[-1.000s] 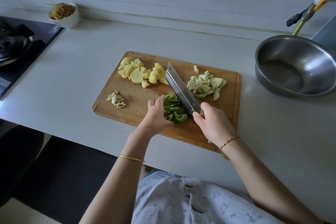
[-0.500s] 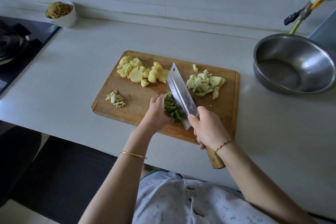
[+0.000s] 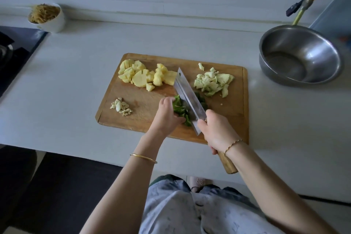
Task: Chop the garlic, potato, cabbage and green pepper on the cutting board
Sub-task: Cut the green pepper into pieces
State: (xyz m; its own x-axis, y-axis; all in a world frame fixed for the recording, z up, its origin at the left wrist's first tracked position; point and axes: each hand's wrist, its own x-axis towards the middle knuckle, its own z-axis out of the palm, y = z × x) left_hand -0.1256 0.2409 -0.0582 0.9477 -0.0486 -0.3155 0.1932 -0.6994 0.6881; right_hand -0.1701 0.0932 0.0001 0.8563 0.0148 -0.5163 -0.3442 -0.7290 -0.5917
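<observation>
A wooden cutting board (image 3: 144, 104) lies on the counter. Chopped potato (image 3: 146, 76) is piled at its far left, chopped cabbage (image 3: 213, 81) at its far right, and chopped garlic (image 3: 121, 107) near its left edge. Green pepper pieces (image 3: 180, 109) lie in the middle, some on each side of the cleaver (image 3: 190, 99). My left hand (image 3: 167, 118) curls around the pepper just left of the blade. My right hand (image 3: 218, 131) grips the cleaver's wooden handle, and the blade stands in the pepper.
A steel bowl (image 3: 302, 55) sits on the counter to the right of the board. A white cup of shredded food (image 3: 47, 17) stands at the back left by the black stove (image 3: 15, 49). The counter's front edge runs just below the board.
The cleaver has shifted left through the pepper, leaving pieces on its right side. My left hand has drawn back along the pepper. The view has tilted down slightly.
</observation>
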